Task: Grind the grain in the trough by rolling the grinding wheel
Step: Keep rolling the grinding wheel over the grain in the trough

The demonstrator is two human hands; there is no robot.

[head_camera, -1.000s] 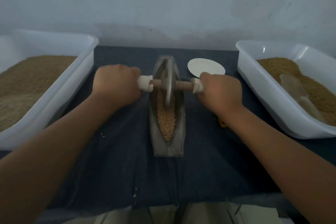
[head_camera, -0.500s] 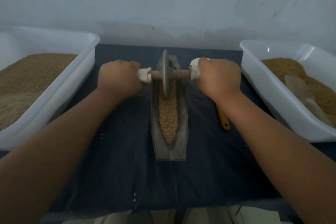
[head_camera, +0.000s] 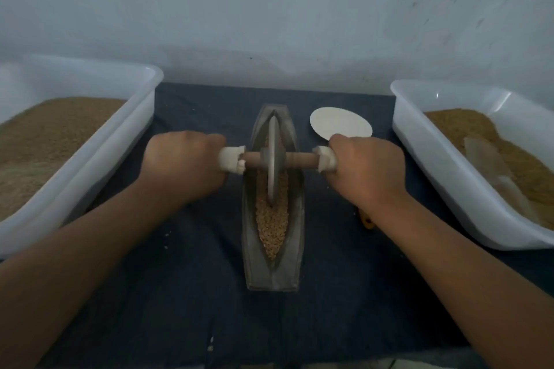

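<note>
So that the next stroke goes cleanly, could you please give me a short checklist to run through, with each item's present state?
1. Left hand grips the left handle end: ok.
2. Right hand grips the right handle end: ok.
3. Grinding wheel stands upright inside the trough: ok.
4. Grain lies in the groove on the near side of the wheel: ok.
5. Trough sits apart from the left tub and the right tub: ok.
6. Orange object, mostly hidden under the right wrist, is clear of the arm: cannot tell.
</note>
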